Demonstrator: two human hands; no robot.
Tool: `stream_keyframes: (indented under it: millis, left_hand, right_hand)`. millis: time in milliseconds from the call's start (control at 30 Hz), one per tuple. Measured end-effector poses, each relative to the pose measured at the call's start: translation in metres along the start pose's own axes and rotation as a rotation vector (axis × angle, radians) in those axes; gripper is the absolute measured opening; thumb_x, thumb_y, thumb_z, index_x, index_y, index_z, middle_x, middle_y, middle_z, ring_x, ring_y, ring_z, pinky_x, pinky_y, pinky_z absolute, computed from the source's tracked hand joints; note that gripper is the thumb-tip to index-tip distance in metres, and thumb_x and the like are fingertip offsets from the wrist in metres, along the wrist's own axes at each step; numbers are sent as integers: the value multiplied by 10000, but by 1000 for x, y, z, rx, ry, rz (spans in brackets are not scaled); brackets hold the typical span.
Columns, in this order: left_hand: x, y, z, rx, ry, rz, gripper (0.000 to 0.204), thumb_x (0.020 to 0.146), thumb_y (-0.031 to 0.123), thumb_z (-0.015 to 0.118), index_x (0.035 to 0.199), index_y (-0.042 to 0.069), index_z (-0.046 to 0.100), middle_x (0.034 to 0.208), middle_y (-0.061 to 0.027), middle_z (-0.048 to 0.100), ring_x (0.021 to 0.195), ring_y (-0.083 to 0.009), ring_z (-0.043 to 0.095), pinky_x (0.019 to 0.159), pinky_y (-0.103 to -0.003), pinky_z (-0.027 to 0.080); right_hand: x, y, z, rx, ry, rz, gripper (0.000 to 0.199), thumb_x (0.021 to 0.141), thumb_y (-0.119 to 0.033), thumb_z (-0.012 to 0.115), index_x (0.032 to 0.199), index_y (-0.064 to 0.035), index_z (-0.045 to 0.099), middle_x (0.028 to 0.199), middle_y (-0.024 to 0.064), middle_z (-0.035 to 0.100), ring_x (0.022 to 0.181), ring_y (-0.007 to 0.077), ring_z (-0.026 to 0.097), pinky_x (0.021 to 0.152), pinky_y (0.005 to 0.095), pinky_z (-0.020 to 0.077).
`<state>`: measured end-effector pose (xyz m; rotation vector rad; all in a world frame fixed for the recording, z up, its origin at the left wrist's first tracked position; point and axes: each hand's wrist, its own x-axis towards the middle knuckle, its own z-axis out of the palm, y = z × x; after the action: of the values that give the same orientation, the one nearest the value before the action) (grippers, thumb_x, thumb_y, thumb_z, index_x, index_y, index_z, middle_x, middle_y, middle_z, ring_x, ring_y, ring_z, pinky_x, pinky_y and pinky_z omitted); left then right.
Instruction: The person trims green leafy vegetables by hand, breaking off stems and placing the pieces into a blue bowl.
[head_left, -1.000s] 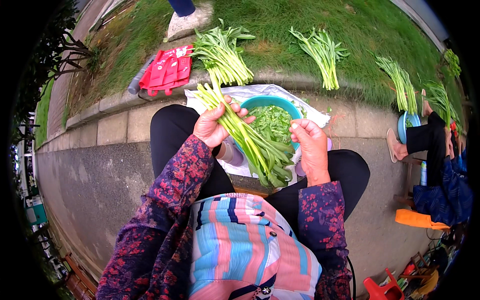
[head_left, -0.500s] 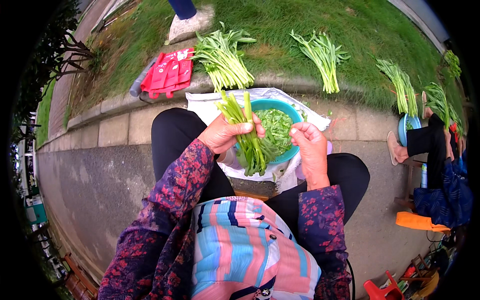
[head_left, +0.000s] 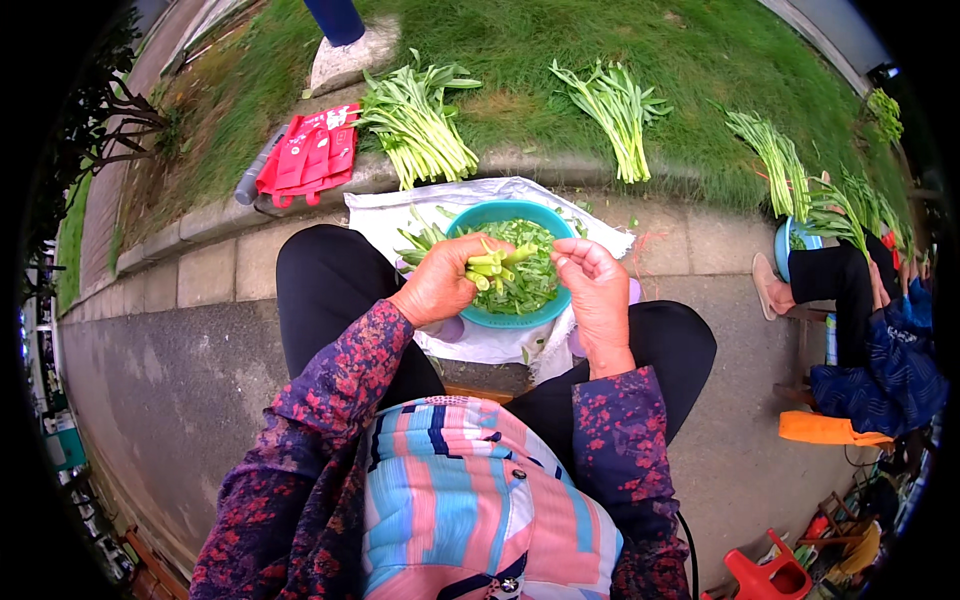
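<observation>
My left hand (head_left: 441, 280) is closed around a bunch of leafy green stalks (head_left: 489, 268). Their pale cut ends point right, over a teal basin (head_left: 518, 321), while the leaves stick out behind the hand toward the far left. Chopped green pieces (head_left: 530, 292) fill much of the basin. At the basin's right rim is my right hand (head_left: 596, 290), thumb and forefinger pinched together. Whatever it may hold is too small to make out. The basin stands on a white woven sack (head_left: 376, 215) between my knees.
Along the kerb lie a large bundle of greens (head_left: 412, 125), another bundle (head_left: 618, 115) and a red bag (head_left: 310, 155) beside a grey bottle (head_left: 258, 170). To the right a person (head_left: 880, 350) sits with greens and a blue basin (head_left: 784, 250). A red stool (head_left: 768, 572) stands lower right.
My left hand has tipped the stalks over: their cut ends pointed away from me and now point right, with leaves swung to the far left. The whole view has shifted slightly.
</observation>
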<state>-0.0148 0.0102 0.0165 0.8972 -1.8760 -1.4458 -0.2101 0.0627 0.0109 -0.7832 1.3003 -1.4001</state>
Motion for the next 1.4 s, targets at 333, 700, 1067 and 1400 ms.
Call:
stream_keyframes:
  millis: [333,700,1067,1400]
  left_hand:
    - [9,19,-16,947,188,448,368,649,24,621,996,145,650,861,-45,557,853,-249,544,810,-382,403]
    - [13,22,-17,1060,169,540,335,665,82,607,988,155,658,852,-29,546,830,-229,545,786,-373,410]
    - [14,18,-17,1083,94,561,314,691,106,586,996,153,639,861,-41,537,833,-236,548,787,-377,419]
    - [18,10,-25,929,-13,571,347,652,54,627,984,157,627,893,-35,551,876,-235,533,841,-392,398]
  right_hand:
    - [-13,-19,2,-122,-196,36,212,901,-157,556,950,28,647,840,53,648,749,87,562,709,229,451]
    - [-18,-12,11,-81,-199,108,195,894,-135,544,915,34,638,862,78,668,715,79,557,680,229,457]
    - [-17,3,10,-163,-126,65,149,841,-98,578,772,28,621,684,9,614,608,38,520,541,211,426]
    - [-17,-15,2,-262,-320,143,89,818,-51,552,781,-1,616,723,13,602,622,44,499,570,198,400]
